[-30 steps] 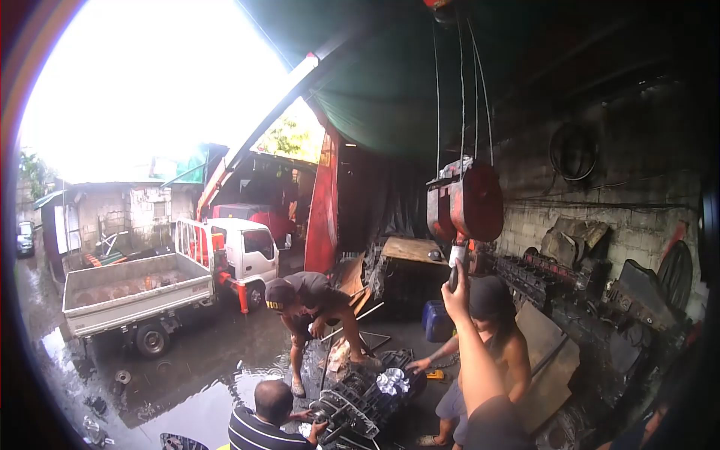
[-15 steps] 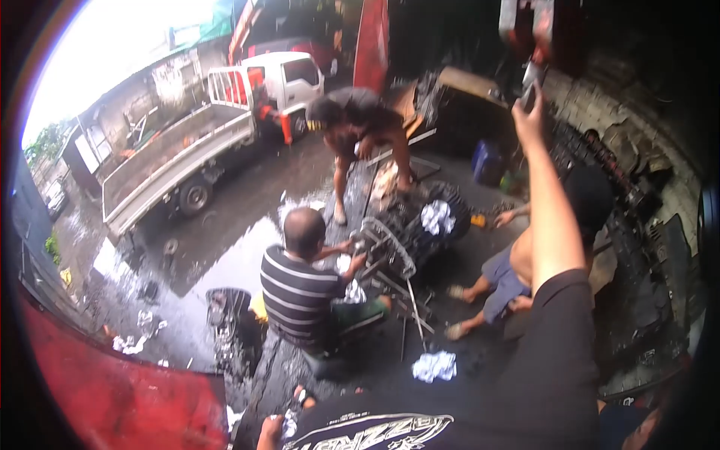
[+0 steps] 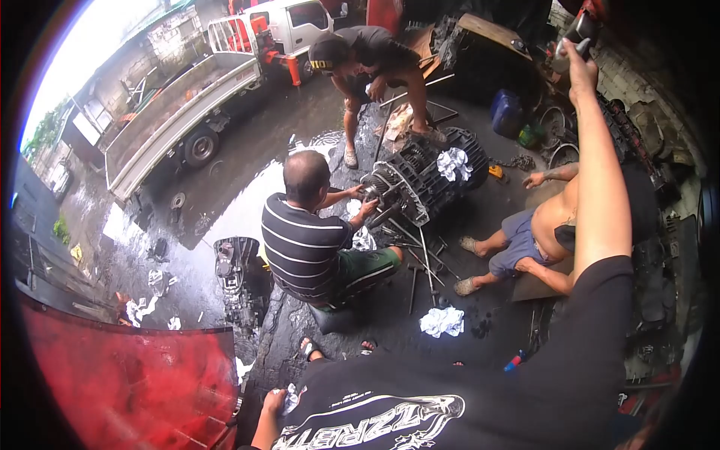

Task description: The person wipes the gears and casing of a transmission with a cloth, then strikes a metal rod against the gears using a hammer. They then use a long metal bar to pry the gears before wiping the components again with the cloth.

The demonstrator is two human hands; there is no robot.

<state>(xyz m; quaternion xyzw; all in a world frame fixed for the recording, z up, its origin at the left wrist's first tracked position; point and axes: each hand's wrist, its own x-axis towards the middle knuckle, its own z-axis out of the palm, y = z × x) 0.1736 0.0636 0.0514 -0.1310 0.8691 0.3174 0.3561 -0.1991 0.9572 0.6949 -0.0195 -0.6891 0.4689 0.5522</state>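
My right arm is raised high to the upper right. My right hand [image 3: 582, 73] is closed on a grey metal hook [image 3: 574, 46], which hangs below a red hoist part [image 3: 595, 9]; its exact shape is partly hidden. Low at the left, my left hand [image 3: 273, 402] is closed around a crumpled white rag [image 3: 292, 399] beside my black shirt. Ahead on the floor lies a large gearbox [image 3: 431, 176] with exposed gears and a white rag [image 3: 453, 164] on top. A seated person in a striped shirt [image 3: 304, 247] has both hands on its gear end.
Another person [image 3: 375, 60] bends over the gearbox's far side. A third person [image 3: 551, 225] sits at the right. Metal bars [image 3: 424, 255] and a white rag [image 3: 442, 322] lie on the floor. A second gearbox casing [image 3: 240, 277], a red panel [image 3: 127, 375] and a truck [image 3: 180, 127] are leftward.
The view has tilted down. My raised right hand and the hook appear farther right and higher. The seated person's hands remain on the gearbox; my left hand still holds the rag.
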